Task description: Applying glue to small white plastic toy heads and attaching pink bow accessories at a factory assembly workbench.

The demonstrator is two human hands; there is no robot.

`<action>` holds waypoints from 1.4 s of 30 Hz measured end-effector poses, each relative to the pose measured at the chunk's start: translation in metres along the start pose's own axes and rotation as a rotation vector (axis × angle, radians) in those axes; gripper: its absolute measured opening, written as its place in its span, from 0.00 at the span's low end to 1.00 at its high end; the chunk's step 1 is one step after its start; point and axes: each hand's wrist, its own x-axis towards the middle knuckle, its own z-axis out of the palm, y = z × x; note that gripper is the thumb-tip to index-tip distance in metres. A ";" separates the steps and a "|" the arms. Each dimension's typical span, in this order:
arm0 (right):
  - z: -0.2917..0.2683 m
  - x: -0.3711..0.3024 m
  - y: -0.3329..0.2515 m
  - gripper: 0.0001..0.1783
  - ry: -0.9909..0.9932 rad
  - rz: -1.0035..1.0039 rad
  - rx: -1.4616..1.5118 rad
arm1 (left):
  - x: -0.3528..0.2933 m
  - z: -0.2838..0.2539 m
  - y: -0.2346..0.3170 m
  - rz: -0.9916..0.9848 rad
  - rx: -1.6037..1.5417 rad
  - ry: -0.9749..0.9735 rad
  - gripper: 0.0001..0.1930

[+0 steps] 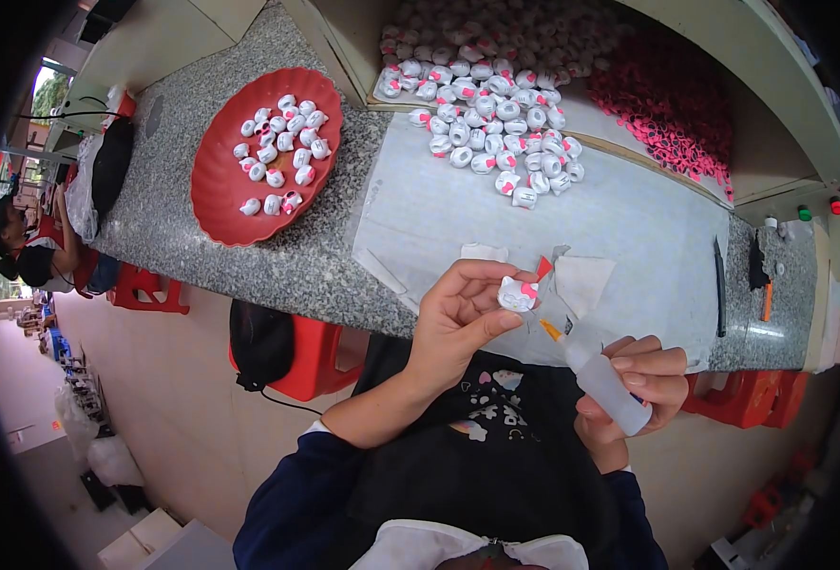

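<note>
Between thumb and fingers, my left hand (458,318) pinches a small white cat-head figure (516,294) with a pink bow. My right hand (643,385) is wrapped round a translucent squeeze bottle (610,388), which is tilted. Its orange nozzle tip (551,330) points up at the figure and stays a little apart from it. Below the hands, paper scraps (582,283) and a small red piece (544,269) lie on the white sheet (667,247). Whether a drop hangs at the nozzle is too small to tell.
Many white cat heads (496,123) are heaped at the back, beside a pile of pink pieces (667,104). A red scalloped bowl (220,204) on the left holds several cat heads. A dark thin tool (719,285) lies at right. Red stools (311,361) stand under the table; another person (49,247) sits far left.
</note>
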 end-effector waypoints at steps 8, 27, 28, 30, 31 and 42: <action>0.004 -0.005 0.001 0.23 0.058 -0.015 0.034 | -0.001 0.002 0.002 -0.024 -0.006 -0.022 0.17; 0.002 -0.003 0.002 0.22 0.040 -0.040 0.033 | -0.001 0.002 0.000 -0.037 -0.012 -0.033 0.18; 0.002 -0.004 0.003 0.22 0.040 -0.041 0.034 | -0.001 0.002 0.000 -0.038 -0.022 -0.034 0.18; 0.001 -0.004 0.002 0.22 0.024 -0.028 0.058 | -0.001 0.003 -0.001 -0.039 -0.020 -0.028 0.18; 0.001 -0.004 0.002 0.22 0.023 -0.028 0.059 | -0.001 0.003 -0.001 -0.041 -0.020 -0.023 0.18; -0.001 0.001 0.002 0.22 -0.102 -0.054 0.074 | -0.003 -0.002 -0.005 0.212 0.314 -0.101 0.17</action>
